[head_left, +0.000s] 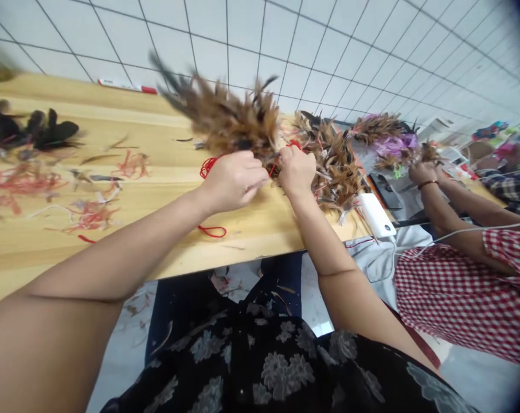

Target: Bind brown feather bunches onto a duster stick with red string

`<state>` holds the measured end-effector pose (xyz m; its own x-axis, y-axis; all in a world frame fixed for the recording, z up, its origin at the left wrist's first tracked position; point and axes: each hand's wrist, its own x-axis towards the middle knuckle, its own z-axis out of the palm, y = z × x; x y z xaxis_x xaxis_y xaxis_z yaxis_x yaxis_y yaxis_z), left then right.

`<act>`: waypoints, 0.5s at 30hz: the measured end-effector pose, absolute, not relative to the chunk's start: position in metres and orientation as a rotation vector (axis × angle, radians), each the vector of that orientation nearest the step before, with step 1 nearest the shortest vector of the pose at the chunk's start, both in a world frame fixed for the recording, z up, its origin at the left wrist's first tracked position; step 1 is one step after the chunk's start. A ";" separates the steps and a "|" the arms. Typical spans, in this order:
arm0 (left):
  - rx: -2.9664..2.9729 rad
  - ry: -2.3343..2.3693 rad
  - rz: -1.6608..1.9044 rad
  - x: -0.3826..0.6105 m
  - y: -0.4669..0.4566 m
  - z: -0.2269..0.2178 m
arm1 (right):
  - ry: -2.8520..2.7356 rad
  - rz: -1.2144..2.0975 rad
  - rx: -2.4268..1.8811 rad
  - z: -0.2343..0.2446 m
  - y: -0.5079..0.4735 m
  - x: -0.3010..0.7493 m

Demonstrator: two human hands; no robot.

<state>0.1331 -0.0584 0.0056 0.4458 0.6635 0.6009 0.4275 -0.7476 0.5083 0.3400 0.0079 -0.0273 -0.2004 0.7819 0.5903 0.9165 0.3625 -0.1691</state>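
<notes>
My left hand (pixel 236 179) is closed, its fingers curled on a thin red cord (pixel 207 167) that shows in loops beside the hand and on the table below the wrist. Close by, my right hand (pixel 297 170) pinches at the same cord, a short stretch of which runs between the two hands. Just beyond them lies a bundle of brown feathers (pixel 238 117) with dark tips pointing up and left, somewhat blurred. Its base meets my fingertips, and whether they also grip it is hidden. More brown feathers (pixel 337 160) are heaped right of my right hand.
Black feathers (pixel 49 129) and red and white scraps (pixel 23 178) litter the wooden table (pixel 165 252) at left. A red-capped marker (pixel 126 86) lies by the tiled wall. At right are a white power bank (pixel 376 215), a phone (pixel 386 191) and a co-worker's hands (pixel 423 173).
</notes>
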 end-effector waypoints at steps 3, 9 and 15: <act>2.543 1.061 1.171 0.121 -0.055 0.017 | -2.354 -0.316 -1.415 -0.027 -0.005 0.333; 2.686 1.288 1.082 0.087 -0.039 0.053 | -2.788 -0.139 -0.998 0.012 -0.050 0.306; 1.935 1.257 1.231 0.076 -0.035 0.041 | -2.762 -0.324 -0.945 0.051 -0.086 0.306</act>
<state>0.0758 -0.0355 0.0410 0.1561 0.8996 0.4078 0.4265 -0.4338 0.7937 0.3063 -0.0860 0.0508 -0.7743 0.5764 0.2611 0.6212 0.7711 0.1398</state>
